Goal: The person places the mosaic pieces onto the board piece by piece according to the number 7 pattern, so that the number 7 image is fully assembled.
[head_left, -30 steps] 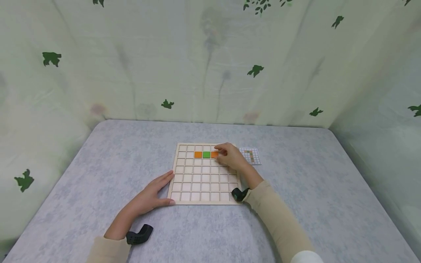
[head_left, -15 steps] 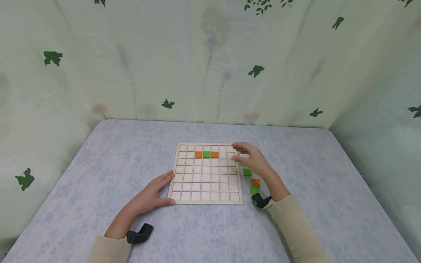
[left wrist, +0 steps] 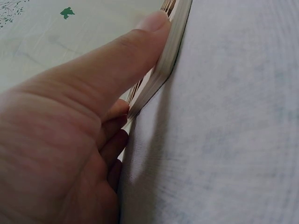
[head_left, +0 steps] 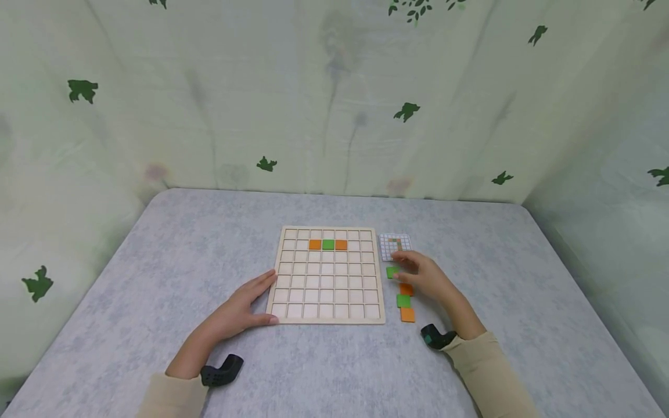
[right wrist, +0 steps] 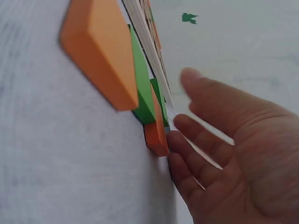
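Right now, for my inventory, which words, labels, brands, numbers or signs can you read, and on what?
No readable text anywhere.
Small white card with printed coloured grid: any lettering too small to read.
Black curved left-wrist device and black curved right-wrist device: any marking too small to read.
Pale wooden grid board: no lettering visible.

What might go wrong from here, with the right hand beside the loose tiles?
The right hand might knock the nearby orange tile if it goes for the green tile. It also overlaps the card in the head view, so a low sweep might shift that. The left hand touches the board; a push there could slide it.
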`<state>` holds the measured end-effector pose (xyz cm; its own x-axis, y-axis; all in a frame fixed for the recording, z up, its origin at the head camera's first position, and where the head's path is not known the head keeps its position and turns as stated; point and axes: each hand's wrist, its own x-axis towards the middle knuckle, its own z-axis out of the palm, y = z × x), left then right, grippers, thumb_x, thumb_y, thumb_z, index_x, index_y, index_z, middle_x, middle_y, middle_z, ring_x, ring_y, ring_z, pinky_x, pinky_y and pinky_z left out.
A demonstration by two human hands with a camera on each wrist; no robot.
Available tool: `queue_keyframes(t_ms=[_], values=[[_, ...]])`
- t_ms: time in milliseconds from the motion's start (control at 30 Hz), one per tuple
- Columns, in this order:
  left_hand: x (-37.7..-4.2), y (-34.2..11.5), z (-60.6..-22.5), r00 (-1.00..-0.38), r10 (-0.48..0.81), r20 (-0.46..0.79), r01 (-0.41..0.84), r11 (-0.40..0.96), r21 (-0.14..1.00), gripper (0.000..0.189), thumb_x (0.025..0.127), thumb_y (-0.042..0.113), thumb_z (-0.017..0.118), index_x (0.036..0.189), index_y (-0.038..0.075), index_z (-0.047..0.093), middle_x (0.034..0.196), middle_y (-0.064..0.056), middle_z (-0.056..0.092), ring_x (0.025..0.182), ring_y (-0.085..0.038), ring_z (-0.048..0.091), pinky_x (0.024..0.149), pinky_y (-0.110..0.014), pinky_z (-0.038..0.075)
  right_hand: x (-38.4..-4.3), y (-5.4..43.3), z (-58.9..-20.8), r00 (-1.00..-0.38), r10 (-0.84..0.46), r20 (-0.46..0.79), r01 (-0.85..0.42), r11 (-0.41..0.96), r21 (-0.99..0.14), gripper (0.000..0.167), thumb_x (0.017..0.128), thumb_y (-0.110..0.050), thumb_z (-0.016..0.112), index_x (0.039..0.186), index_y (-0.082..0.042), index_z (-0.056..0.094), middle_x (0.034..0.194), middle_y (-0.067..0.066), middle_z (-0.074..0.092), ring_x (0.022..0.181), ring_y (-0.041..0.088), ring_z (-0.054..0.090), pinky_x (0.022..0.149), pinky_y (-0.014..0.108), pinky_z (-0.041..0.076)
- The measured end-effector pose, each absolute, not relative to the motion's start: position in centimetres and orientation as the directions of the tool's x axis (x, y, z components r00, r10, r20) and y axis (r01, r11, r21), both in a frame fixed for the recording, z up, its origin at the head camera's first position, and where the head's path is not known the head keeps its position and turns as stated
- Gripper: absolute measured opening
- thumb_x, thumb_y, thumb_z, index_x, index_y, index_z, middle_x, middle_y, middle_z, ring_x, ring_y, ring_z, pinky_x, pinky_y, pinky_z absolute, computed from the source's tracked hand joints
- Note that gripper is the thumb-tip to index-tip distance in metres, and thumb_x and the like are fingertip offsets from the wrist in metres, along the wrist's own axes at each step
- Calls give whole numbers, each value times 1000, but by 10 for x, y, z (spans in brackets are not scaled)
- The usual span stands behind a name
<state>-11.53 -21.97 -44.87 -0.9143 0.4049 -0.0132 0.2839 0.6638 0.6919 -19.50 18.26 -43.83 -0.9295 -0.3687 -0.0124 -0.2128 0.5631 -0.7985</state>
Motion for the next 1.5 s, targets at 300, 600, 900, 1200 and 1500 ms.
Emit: queue_keyframes(t_ms=[300, 600, 900, 1200, 1500], values=[[-114, -220, -448, -915, 404, -13, 283, 663, 693, 91, 72, 43, 72, 140, 1, 28, 146, -14, 21, 130, -37, 18, 99, -55, 20, -195, 185, -447, -907, -421, 27, -308, 616, -725, 29, 79, -13, 70, 106, -5, 62, 113, 11, 54, 106, 27, 48, 92, 43, 37], [-114, -220, -448, -917, 399, -16, 277, 665, 694, 91, 72, 43, 71, 141, 2, 28, 146, -13, 21, 130, -37, 18, 99, -55, 20, -195, 178, -438, -928, -372, -16, -250, 655, -713, 25, 81, -13, 68, 104, -5, 62, 108, 8, 56, 100, 24, 51, 86, 40, 42], [-115, -221, -449, -915, 403, -9, 285, 663, 692, 91, 72, 44, 71, 141, 3, 28, 146, -13, 21, 130, -36, 18, 99, -55, 20, -202, 153, -409, -903, -421, 85, -331, 556, -762, 29, 85, -15, 64, 112, -7, 59, 109, 5, 57, 97, 20, 53, 82, 35, 44], [-116, -221, -451, -914, 407, -1, 292, 658, 694, 93, 71, 44, 72, 141, 3, 27, 146, -12, 21, 130, -36, 18, 99, -54, 20, -222, 108, -405, -886, -429, 175, -375, 440, -816, 31, 83, -16, 66, 112, -6, 61, 109, 6, 57, 95, 20, 53, 80, 33, 45], [-116, -222, -451, -911, 413, 1, 299, 658, 691, 93, 71, 46, 71, 141, 2, 27, 146, -13, 21, 130, -37, 18, 99, -55, 20, -234, 83, -431, -873, -483, 61, -346, 527, -776, 28, 82, -16, 67, 108, -6, 64, 100, 4, 60, 87, 15, 54, 76, 28, 46]])
